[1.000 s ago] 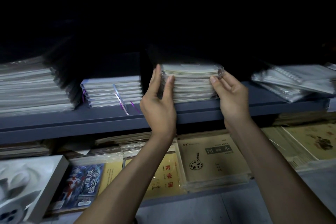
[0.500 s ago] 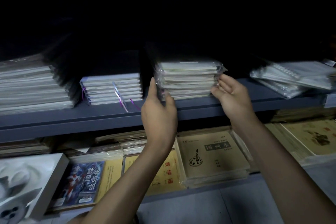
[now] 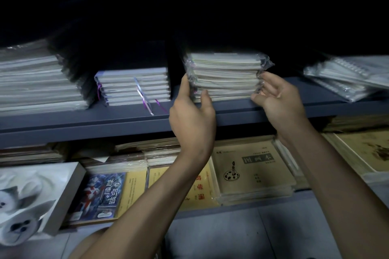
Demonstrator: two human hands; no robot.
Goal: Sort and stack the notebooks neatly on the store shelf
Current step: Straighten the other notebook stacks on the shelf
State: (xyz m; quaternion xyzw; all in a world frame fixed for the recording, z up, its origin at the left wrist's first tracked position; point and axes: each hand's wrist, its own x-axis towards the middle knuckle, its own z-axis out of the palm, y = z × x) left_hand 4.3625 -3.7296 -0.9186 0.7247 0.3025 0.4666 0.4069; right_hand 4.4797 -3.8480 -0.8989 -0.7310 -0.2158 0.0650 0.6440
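Big stack [image 3: 37,82] far left: cropped by the frame, blurred. Ribbon-tied stack [image 3: 134,86] next. Left hand [image 3: 192,118]: fingers straight against the left side of the wrapped notebook stack [image 3: 226,75], which sits mid-shelf [image 3: 84,120]; thumb on its front. Right hand [image 3: 277,99]: relaxed, at the stack's right edge; blurred, contact unclear. Spiral notebooks [image 3: 345,78] far right, cropped.

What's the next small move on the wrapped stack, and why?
Probably nudge the top pack leftward with the right hand while the left hand braces the wrapped stack. The stack sits on the shelf, but its top pack's wrap juts out right past the lower ones; both hands flank it, open.
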